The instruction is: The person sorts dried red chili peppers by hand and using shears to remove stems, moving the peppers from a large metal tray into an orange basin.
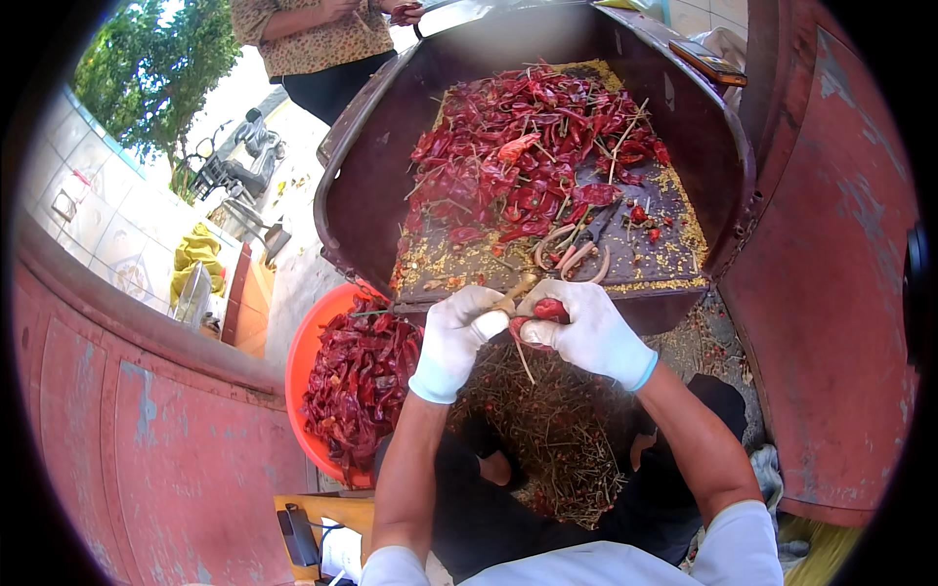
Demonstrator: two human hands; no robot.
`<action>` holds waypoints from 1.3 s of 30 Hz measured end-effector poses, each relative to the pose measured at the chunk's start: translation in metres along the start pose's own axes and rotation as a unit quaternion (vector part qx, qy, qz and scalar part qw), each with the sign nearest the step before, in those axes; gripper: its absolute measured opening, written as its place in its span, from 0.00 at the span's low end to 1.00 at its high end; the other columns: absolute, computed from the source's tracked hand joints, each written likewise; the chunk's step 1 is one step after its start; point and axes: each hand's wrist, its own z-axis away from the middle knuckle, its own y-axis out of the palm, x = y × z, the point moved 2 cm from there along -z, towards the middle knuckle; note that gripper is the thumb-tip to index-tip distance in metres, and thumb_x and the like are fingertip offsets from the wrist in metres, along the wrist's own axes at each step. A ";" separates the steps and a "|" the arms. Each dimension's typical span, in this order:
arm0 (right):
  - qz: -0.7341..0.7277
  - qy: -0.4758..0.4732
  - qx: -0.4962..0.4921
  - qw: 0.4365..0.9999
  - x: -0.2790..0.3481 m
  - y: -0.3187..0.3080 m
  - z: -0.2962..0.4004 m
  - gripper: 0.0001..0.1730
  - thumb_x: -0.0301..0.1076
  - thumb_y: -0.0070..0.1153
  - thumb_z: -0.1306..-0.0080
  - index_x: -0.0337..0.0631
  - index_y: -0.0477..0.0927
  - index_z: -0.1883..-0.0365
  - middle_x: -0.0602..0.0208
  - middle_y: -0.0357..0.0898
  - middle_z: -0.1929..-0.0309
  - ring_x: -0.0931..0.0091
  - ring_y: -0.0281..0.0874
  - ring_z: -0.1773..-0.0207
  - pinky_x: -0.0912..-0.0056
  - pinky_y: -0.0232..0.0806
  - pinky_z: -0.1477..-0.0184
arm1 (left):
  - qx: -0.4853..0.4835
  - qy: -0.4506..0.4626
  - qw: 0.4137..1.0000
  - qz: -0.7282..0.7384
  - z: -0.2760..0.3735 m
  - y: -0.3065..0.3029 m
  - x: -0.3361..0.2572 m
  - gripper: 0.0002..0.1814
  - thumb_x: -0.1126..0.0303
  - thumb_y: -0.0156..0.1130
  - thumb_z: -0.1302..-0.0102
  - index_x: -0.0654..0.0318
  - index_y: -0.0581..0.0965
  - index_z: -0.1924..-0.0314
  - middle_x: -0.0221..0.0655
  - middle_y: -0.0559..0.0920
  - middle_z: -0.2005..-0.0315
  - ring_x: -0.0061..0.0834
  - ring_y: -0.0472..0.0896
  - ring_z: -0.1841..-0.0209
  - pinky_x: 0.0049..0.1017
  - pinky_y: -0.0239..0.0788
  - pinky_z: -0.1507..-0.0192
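Both my hands wear white gloves and meet just in front of the metal tray's near edge. My left hand [462, 326] pinches a tan, stalk-like piece [519, 288] that I cannot identify for certain. Dried red chili pods [551, 310] are gripped in my right hand [586, 329], and a thin stem [525, 364] hangs below it. Beyond my hands, a pair of scissors [579, 245] with pinkish handles lies on the dark metal tray [535, 265]. A heap of dried red chilies [506, 161] covers much of the tray, with yellow seeds [469, 265] scattered around it.
An orange basin [299, 395] of chilies stands to my left. Stems and debris [564, 432] lie heaped between my legs. A phone-like device [707, 62] rests on the tray's right rim. Another person [322, 44] stands at the far left. Red metal doors [828, 293] flank me.
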 end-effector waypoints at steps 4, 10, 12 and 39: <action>0.132 -0.092 -0.085 0.983 0.016 0.002 0.001 0.10 0.29 0.67 0.42 0.43 0.83 0.61 0.59 0.83 0.67 0.59 0.84 0.64 0.63 0.75 0.62 | -0.043 -0.020 0.974 0.222 -0.003 0.009 0.020 0.11 0.71 0.69 0.32 0.68 0.81 0.53 0.30 0.85 0.60 0.21 0.81 0.60 0.23 0.72 0.52; 0.111 -0.083 -0.187 0.973 0.012 0.003 0.001 0.09 0.26 0.66 0.41 0.43 0.84 0.61 0.58 0.84 0.64 0.60 0.85 0.62 0.62 0.76 0.59 | -0.085 0.010 0.972 0.221 -0.016 0.009 0.018 0.14 0.67 0.67 0.30 0.66 0.80 0.49 0.31 0.85 0.61 0.25 0.84 0.60 0.30 0.79 0.52; 0.068 -0.040 -0.179 0.981 0.011 -0.001 0.000 0.09 0.27 0.66 0.40 0.42 0.84 0.61 0.57 0.85 0.65 0.60 0.85 0.62 0.63 0.76 0.59 | -0.088 0.004 0.974 0.207 -0.017 0.009 0.011 0.15 0.66 0.66 0.29 0.67 0.79 0.47 0.32 0.84 0.62 0.25 0.83 0.60 0.30 0.80 0.53; 0.194 -0.104 -0.141 0.965 0.011 0.008 0.012 0.17 0.23 0.62 0.41 0.41 0.84 0.52 0.57 0.86 0.62 0.62 0.87 0.62 0.64 0.79 0.60 | -0.133 0.065 0.977 -0.152 0.004 0.029 -0.004 0.08 0.72 0.67 0.30 0.69 0.83 0.55 0.32 0.86 0.69 0.20 0.80 0.72 0.22 0.72 0.68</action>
